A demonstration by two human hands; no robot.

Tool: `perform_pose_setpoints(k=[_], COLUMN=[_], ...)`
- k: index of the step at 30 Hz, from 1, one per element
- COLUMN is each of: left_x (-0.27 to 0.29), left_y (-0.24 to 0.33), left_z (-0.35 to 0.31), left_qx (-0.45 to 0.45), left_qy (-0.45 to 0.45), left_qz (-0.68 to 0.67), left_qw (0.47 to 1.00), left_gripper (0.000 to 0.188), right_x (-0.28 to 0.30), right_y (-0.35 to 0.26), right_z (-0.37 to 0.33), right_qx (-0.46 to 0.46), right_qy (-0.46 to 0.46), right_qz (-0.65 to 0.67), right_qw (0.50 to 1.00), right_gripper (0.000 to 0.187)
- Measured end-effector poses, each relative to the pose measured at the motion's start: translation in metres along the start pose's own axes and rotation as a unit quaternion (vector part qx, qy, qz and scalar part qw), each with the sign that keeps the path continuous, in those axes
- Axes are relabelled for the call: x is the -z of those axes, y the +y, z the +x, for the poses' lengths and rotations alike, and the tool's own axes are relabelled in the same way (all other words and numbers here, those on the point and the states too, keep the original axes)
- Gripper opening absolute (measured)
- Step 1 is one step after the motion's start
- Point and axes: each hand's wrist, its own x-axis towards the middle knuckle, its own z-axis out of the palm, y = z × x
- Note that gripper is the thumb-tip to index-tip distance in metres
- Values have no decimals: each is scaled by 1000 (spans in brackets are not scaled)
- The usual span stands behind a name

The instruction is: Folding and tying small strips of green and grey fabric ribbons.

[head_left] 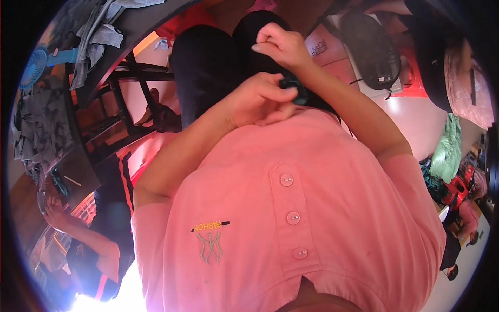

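1. Foreground: a pink shirt (pixel 239 192) with short sleeves, three buttons and a small emblem on the chest.
2. Left hand (pixel 262 101), in front of the shirt just above the lap: thumb and fingers clamped on a small dark thing (pixel 297 89), which sits at the thumb tip, close beside the right forearm (pixel 353 104). Its kind cannot be told, being partly hidden.
3. Right hand (pixel 280 47), above the knee and farther from the body: fingers curled inward and together, thumb against them; whether anything thin lies between them cannot be told.
4. Beneath the hands: the person's dark trousers (pixel 208 73), both knees side by side.
5. Left of the knees: a dark bench (pixel 138 28); grey cloth (pixel 104 39) hangs over its outer edge, and a black frame (pixel 122 99) stands below the near edge.
6. Beyond that outer edge: a blue fan (pixel 35 67), a pile of dark grey cloth (pixel 44 125) and a co-worker's hand (pixel 53 210).
7. Right of the knees: a rounded black mesh panel (pixel 369 49), a red stool (pixel 415 78) and a clear plastic bag (pixel 470 96).
8. Farthest right: a green cloth (pixel 448 148) and another person (pixel 468 216).
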Motion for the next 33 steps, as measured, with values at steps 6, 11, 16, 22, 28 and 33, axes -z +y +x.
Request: perform_pose_setpoints(k=[6, 11, 16, 22, 28, 33], left_x=[-6, 7, 2, 9, -12, -12], left_y=[3, 5, 25, 32, 34, 31], left_z=[1, -16, -26, -35, -25, -24], left_qx=[40, -21, -180, -183, -116, -157], left_qy=[-22, 5, 0, 57, 38, 48], left_qz=[82, 57, 20, -104, -100, -105], left_qw=[996, 998, 983, 976, 987, 981], left_gripper=[38, 55, 47, 46, 51, 49], right_x=[-52, -69, 8, 73, 87, 70], right_y=[8, 12, -27, -170, -177, -121], right_z=[16, 11, 23, 16, 26, 27], right_qx=[-174, -181, -98, 50, 194, 210], right_qy=[-140, -105, -21, -88, -228, -50], right_qz=[243, 202, 152, 428, 339, 71], right_qw=[944, 957, 983, 898, 892, 974], right_gripper=[25, 20, 13, 18, 16, 17])
